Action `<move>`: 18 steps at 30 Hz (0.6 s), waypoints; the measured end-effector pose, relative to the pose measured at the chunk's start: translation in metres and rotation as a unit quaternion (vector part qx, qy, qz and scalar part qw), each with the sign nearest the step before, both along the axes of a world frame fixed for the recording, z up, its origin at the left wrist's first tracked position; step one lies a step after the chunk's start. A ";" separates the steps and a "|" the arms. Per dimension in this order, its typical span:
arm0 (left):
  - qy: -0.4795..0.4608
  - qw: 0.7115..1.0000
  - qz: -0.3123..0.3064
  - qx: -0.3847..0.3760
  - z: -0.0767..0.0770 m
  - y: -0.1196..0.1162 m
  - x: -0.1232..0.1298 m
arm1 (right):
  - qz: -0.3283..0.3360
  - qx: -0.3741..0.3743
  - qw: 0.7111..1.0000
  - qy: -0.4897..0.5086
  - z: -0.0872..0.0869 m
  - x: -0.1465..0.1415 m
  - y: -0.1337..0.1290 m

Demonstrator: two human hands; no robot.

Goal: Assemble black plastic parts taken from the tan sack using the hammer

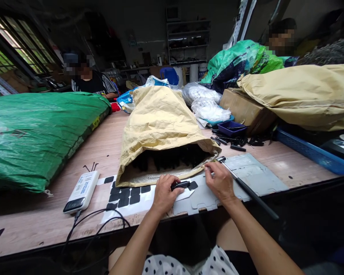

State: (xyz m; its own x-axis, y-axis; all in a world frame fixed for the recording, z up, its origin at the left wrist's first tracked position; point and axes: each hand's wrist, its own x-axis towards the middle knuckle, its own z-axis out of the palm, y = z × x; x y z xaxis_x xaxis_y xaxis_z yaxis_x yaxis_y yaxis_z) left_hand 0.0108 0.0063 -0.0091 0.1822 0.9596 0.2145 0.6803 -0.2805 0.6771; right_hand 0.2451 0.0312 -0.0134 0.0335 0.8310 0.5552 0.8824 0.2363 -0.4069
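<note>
My left hand (165, 193) is wrapped round a short black cylindrical part (180, 185), which sticks out to the right between thumb and fingers. My right hand (220, 181) has thumb and forefinger pinched near the head of a long dark rod (248, 191); anything between those fingertips is too small to tell. Just beyond both hands lies a tan sack (160, 122), its dark mouth facing me with black pieces inside. Under the left hand is a white sheet with black rounded-square stickers (124, 201). A grey board (252, 172) lies beneath the rod.
A green sack (40, 133) fills the left side. A white power bank (81, 191) with a black cable lies near the front edge. Black parts (237, 148), a purple tray (232, 128), a cardboard box (246, 110) and a blue basket (312, 151) are at right. Two people sit farther back.
</note>
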 end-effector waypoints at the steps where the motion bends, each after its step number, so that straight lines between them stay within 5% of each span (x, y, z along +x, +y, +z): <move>1: 0.002 1.000 0.001 -0.001 0.000 0.001 0.000 | -0.049 -0.001 0.999 -0.015 0.001 0.008 -0.001; 5: 0.013 1.000 -0.002 -0.001 0.002 0.002 0.001 | -0.255 -0.070 0.962 -0.067 0.002 0.047 -0.006; 11: 0.020 1.000 -0.001 0.006 0.002 0.001 0.001 | -0.204 -0.218 0.950 -0.085 0.001 0.081 -0.009; 15: 0.011 1.000 0.000 0.006 0.001 0.001 0.001 | -0.282 -0.147 0.948 -0.012 0.006 0.082 -0.020; 18: -0.003 1.000 0.004 0.000 0.000 0.002 0.002 | -0.211 -0.043 0.973 0.085 0.014 0.065 -0.033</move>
State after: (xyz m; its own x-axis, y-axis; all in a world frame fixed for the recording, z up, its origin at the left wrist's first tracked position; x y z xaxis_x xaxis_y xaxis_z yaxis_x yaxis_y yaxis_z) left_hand 0.0128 0.0083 -0.0089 0.1739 0.9608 0.2159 0.6779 -0.2758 0.6815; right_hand 0.3098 -0.0016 0.0003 0.4665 0.7671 0.4404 0.8120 -0.1740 -0.5571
